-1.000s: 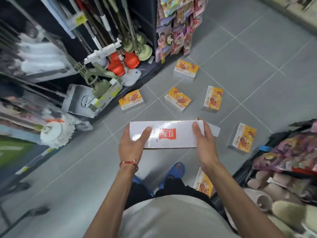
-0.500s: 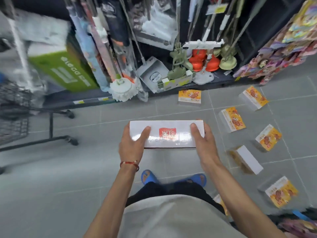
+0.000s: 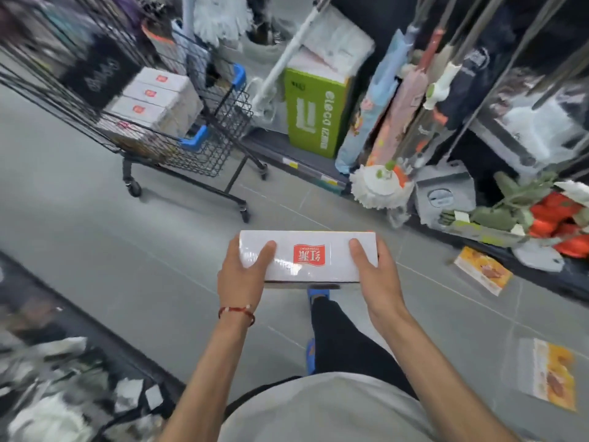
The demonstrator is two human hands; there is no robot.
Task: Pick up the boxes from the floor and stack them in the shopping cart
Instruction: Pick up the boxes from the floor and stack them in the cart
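I hold a white box (image 3: 307, 255) with a red logo flat in front of me, above the grey floor. My left hand (image 3: 243, 272) grips its left end and my right hand (image 3: 374, 272) grips its right end. The black wire shopping cart (image 3: 204, 148) with blue corner guards stands ahead to the upper left. Inside it lie several white boxes (image 3: 153, 98) stacked side by side. Two orange boxes rest on the floor at the right: one by the shelf base (image 3: 483, 269), another nearer me (image 3: 553, 373).
Shelving with mops, brooms and a green carton (image 3: 314, 111) lines the right side of the aisle. A white mop head (image 3: 379, 186) sticks out at floor level. Another shelf of packaged goods (image 3: 63, 378) runs along the lower left. Grey tiled floor lies between me and the cart.
My view has swung left, away from the scattered orange boxes toward the cart, which is now close ahead. Both hands keep the same hold on the white box.
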